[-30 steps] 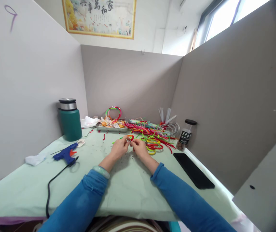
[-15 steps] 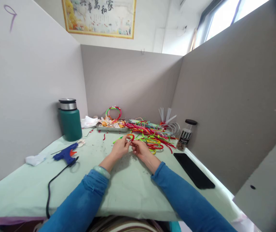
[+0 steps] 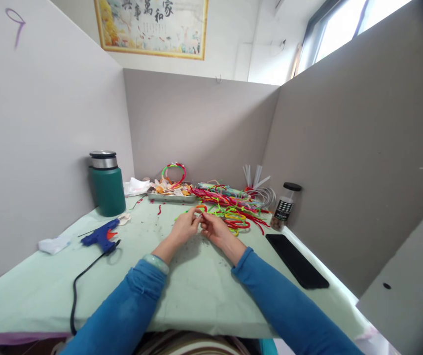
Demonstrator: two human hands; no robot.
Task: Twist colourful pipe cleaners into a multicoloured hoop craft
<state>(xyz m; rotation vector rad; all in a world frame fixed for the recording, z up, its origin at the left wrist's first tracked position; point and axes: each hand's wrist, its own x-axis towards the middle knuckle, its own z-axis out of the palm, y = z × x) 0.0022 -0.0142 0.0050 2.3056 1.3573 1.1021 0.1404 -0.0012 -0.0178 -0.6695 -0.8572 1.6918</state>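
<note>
My left hand (image 3: 185, 227) and my right hand (image 3: 217, 230) meet over the middle of the table, fingers pinched close together. Between them is a fuzzy pipe cleaner (image 3: 201, 207), orange to red, bent in a curve above the fingertips. Both hands seem to grip it; the fingers hide its lower part. Just behind and right of my right hand lie red and yellow loops (image 3: 241, 224). Beyond them is a heap of many-coloured pipe cleaners (image 3: 226, 198).
At the back stands a metal tray (image 3: 172, 198) of small cut pieces, with a coloured ring (image 3: 174, 172) on it. On the left are a green bottle (image 3: 108, 190) and a blue glue gun (image 3: 102, 236) with its cord. A jar (image 3: 284, 208) and a black phone-like slab (image 3: 296, 260) lie right.
The curved pipe cleaner has turned slightly in my fingers, and less of its red part shows. Both hands stay in nearly the same place.
</note>
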